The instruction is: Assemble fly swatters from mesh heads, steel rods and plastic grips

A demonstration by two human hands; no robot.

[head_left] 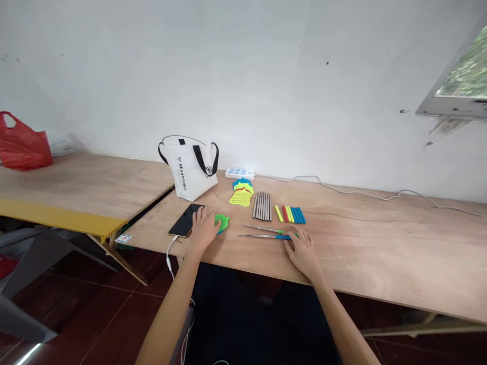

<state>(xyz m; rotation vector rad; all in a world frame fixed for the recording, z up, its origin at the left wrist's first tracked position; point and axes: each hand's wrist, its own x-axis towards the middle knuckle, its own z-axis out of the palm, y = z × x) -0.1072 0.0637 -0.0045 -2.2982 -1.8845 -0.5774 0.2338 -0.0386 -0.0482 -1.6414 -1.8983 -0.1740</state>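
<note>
My left hand [204,228] lies palm down with its fingers apart, between a black phone [184,222] and a green mesh fly swatter head [221,223]. The fingertips reach the phone's right edge. Blue shows under the green head. My right hand [303,250] rests on the wood, fingers spread over the grip ends of two thin metal rods. The upper rod [261,228] has a green grip; the lower rod [258,235] has a blue grip [282,237]. Whether the fingers press on the grips I cannot tell.
Behind lie yellow and blue swatter heads [240,196], a row of metal tubes [262,207] and several coloured grip sleeves [291,214]. A white bag [192,172] stands near a power strip [239,173]. Cables run along the wall and from the phone. Another table [76,182] adjoins at left.
</note>
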